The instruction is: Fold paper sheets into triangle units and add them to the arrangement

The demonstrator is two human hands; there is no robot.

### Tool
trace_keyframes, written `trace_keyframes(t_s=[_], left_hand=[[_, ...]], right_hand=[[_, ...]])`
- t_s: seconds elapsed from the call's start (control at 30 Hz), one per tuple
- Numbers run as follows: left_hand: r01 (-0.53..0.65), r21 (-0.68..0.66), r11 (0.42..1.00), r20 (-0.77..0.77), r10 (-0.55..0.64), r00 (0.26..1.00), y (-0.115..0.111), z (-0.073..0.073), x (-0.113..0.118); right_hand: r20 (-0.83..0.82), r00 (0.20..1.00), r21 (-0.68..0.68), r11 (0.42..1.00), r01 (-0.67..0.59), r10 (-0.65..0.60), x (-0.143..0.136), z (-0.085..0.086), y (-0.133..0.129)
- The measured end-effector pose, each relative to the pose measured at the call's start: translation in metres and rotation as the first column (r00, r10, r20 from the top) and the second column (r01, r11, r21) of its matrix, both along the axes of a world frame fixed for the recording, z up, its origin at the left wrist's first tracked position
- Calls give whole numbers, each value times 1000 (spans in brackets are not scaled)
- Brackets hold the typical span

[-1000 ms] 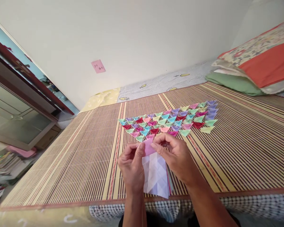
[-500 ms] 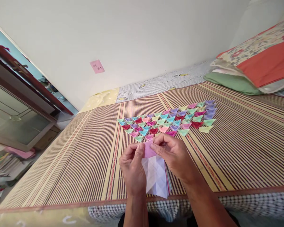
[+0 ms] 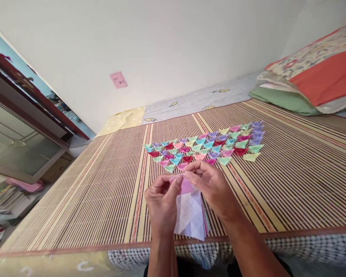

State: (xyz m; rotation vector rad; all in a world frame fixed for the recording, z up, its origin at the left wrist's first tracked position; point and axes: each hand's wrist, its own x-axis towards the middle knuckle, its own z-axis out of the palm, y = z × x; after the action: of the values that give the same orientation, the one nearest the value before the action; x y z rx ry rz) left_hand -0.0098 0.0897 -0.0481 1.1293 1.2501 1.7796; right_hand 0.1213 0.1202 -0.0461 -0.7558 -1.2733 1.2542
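Between my two hands is a small folded piece of pink paper [image 3: 186, 187]. My left hand [image 3: 162, 200] pinches its left side, thumb on top. At the paper's upper edge, the thumb and fingertips of my right hand [image 3: 212, 186] are closed on it. Just below lies a stack of creased paper sheets [image 3: 190, 219], pale lilac on top with coloured edges showing on the right. Beyond my hands, rows of small folded paper boats [image 3: 200, 148] in many colours spread over the striped mat.
The striped bamboo mat [image 3: 103, 192] covers a bed against a white wall [image 3: 175, 50]. A pink note [image 3: 118, 79] is stuck there. Folded bedding [image 3: 320, 80] lies at the far right. A glass-fronted cabinet door [image 3: 20, 142] stands at the left, near stacked papers [image 3: 10, 202].
My left thumb has slid right and up across the pink paper. The right thumb has moved up to its top edge, leaving more of the paper's lower right showing.
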Motion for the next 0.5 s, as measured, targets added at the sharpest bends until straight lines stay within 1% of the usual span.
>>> trace_keyframes(t_s=[0.1,0.2,0.27,0.33,0.4,0.47,0.5], left_hand=[[14,8,1000,-35,-13,999,-1,2,3],[-12,-42,999,-63,9,998,-2,4,4],[-42,-62,997,-128,33,991,-4,4,3],[-75,-59,995,-201,62,978,-5,5,3],[-96,-45,994,-250,81,965,-5,4,2],[-86,-48,995,-269,70,961,-3,1,3],[-74,-56,996,-252,57,966,-1,-1,3]], right_hand=[[106,994,77,997,7,-15,2,5,-2],[198,974,178,981,74,-109,3,9,-5],[234,962,203,974,96,-144,4,10,-6],[235,966,180,981,68,-110,4,9,-5],[219,975,123,992,7,-34,5,6,-2],[212,976,73,996,-58,41,6,2,1],[216,974,56,995,-84,70,7,0,2]])
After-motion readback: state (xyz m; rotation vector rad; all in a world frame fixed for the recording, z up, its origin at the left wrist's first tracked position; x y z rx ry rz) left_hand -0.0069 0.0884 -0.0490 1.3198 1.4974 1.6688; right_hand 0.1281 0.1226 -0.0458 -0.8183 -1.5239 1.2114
